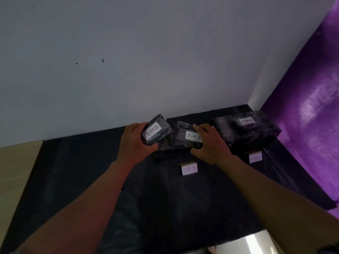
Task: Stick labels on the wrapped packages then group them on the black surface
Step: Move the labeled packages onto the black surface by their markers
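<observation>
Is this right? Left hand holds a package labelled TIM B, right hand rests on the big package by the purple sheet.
Not quite. The head view shows the right hand on the middle package, also labelled TIM B, not on the big package by the purple sheet. The left hand does hold a TIM B package.

Black packages (245, 131), white labels (193, 136), purple cloth (311, 107)
</observation>
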